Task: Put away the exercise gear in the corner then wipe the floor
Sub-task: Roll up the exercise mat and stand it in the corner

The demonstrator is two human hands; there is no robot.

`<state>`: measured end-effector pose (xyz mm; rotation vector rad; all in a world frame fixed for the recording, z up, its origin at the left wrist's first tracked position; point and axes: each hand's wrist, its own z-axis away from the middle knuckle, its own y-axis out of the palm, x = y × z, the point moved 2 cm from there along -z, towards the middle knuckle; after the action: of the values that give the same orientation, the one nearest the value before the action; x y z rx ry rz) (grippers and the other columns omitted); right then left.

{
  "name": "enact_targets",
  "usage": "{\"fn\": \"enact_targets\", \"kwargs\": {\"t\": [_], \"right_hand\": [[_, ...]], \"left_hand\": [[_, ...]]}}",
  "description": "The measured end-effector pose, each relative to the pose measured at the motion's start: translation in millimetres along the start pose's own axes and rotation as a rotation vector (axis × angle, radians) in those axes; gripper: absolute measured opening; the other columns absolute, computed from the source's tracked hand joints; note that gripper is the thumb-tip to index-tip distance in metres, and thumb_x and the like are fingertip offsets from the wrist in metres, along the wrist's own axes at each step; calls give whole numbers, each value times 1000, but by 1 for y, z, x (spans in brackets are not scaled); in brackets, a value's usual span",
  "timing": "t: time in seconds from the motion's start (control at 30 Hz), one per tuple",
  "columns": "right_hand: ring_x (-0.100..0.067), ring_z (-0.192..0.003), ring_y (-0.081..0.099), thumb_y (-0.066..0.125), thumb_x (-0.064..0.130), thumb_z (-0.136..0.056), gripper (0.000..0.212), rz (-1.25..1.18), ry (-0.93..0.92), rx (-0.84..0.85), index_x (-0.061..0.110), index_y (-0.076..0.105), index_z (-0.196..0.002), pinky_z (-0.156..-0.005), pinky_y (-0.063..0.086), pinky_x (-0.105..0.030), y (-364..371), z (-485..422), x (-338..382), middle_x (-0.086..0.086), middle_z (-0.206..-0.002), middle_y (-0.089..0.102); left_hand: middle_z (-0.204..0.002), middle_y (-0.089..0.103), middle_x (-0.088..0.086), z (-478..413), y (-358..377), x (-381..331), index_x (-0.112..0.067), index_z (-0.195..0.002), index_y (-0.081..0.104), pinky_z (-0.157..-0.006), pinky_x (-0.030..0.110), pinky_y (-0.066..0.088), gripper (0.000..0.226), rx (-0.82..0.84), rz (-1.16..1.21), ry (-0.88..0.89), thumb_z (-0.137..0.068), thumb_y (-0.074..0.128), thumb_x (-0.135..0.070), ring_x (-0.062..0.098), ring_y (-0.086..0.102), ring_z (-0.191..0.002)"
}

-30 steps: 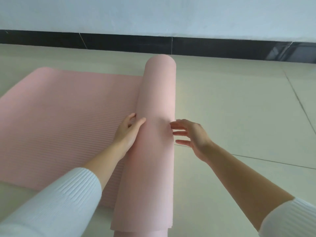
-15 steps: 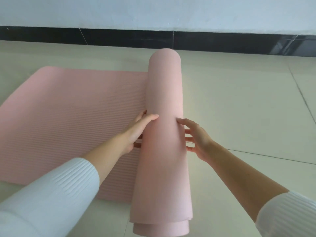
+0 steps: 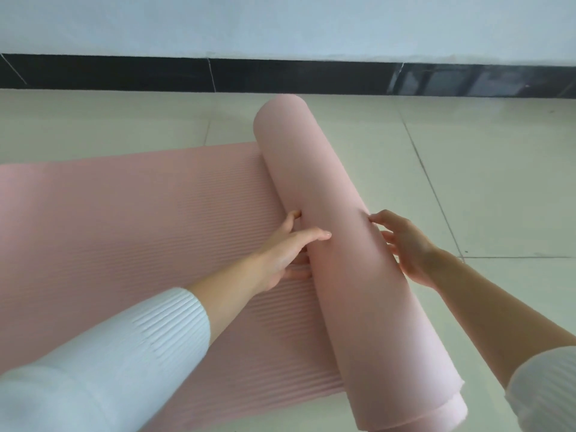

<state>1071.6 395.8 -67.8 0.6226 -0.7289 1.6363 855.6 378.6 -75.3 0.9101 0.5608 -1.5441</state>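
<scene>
A pink exercise mat lies on the floor, partly rolled up. Its thick roll (image 3: 346,275) runs from the far middle toward the near right, and the ribbed flat part (image 3: 140,232) stretches away to the left. My left hand (image 3: 286,254) presses against the roll's left side, thumb laid over the top and fingers straight along the crease where roll meets flat mat. On the roll's right side my right hand (image 3: 405,244) touches it with spread fingertips. The layered end of the roll (image 3: 436,416) shows at the bottom right.
Pale floor tiles (image 3: 498,182) with dark grout lines surround the mat. A black baseboard (image 3: 280,76) runs under a white wall just beyond the roll's far end.
The roll now lies slanted, its near end further right, and the view has shifted. My left thumb has slid further onto the roll; my right hand has closed in on its right side.
</scene>
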Motion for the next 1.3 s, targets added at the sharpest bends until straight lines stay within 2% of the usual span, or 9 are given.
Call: {"fn": "enact_targets", "kwargs": {"t": [0.3, 0.47, 0.6, 0.77, 0.83, 0.9, 1.0, 1.13, 1.3], "right_hand": [[-22, -94, 59, 61, 44, -81, 31, 44, -40, -49, 31, 66, -109, -79, 46, -37, -43, 7, -12, 0, -114, 61], [-11, -110, 55, 72, 44, -76, 26, 173, -243, -145, 34, 70, -100, -83, 41, -30, -12, 12, 6, 9, -114, 63], [0, -99, 56, 67, 35, -83, 16, 241, -329, -61, 25, 76, -92, -74, 41, -16, 33, 18, 27, 13, -106, 65], [-25, -93, 67, 63, 19, -85, 15, 49, -374, -145, 15, 71, -98, -81, 58, -45, 70, 18, 50, -7, -100, 69], [-26, -82, 65, 62, 20, -83, 21, 245, -334, -225, 7, 69, -99, -80, 58, -46, 84, 12, 47, -7, -89, 67], [-26, -75, 61, 61, 26, -82, 28, 479, -306, -165, 2, 69, -94, -72, 55, -36, 109, 19, 45, -15, -87, 67], [-27, -86, 67, 58, 30, -87, 29, 328, -341, -3, 5, 73, -89, -76, 53, -33, 140, 28, 57, -11, -90, 73], [-21, -89, 63, 58, 27, -86, 20, 339, -347, 43, 15, 72, -95, -77, 51, -33, 177, 25, 66, -3, -97, 70], [-24, -96, 66, 55, 25, -91, 24, 51, -291, 346, 15, 69, -107, -87, 55, -39, 218, 27, 74, -4, -106, 70]], "left_hand": [[-103, 72, -8, -21, 34, 4, -52, -118, 39, -86, 44, 54, 66, 2, -166, -11, -63, 75, -45, 16, 69, -92], [-105, 70, 3, -14, -7, 14, -37, -117, 46, -80, 42, 55, 68, -103, -197, -97, -53, 69, -30, 21, 66, -95], [-95, 70, 6, -1, -48, 30, -32, -128, 47, -82, 40, 54, 62, -197, -266, -101, -73, 64, -9, 19, 65, -96], [-90, 68, 7, 14, -91, 41, -19, -123, 50, -76, 40, 54, 40, -493, 25, -69, -88, 50, -2, 19, 63, -73], [-92, 68, 3, 22, -106, 41, -19, -115, 54, -78, 40, 54, 23, -553, 118, -43, -93, 51, -12, 18, 64, -72], [-92, 66, 1, 29, -117, 40, -20, -102, 57, -70, 36, 54, 8, -586, 163, -21, -95, 52, -22, 15, 63, -70], [-89, 63, 3, 41, -137, 39, -22, -89, 56, -60, 30, 48, 7, -686, 191, 23, -94, 52, -22, 18, 59, -71], [-85, 63, 2, 66, -171, 37, -21, -81, 57, -78, 42, 53, 17, -875, 156, 88, -84, 64, -36, 22, 60, -82], [-98, 73, -10, 99, -202, 42, -27, -105, 69, -75, 34, 51, 56, -582, 47, -38, -68, 66, -69, 12, 67, -91]]}}
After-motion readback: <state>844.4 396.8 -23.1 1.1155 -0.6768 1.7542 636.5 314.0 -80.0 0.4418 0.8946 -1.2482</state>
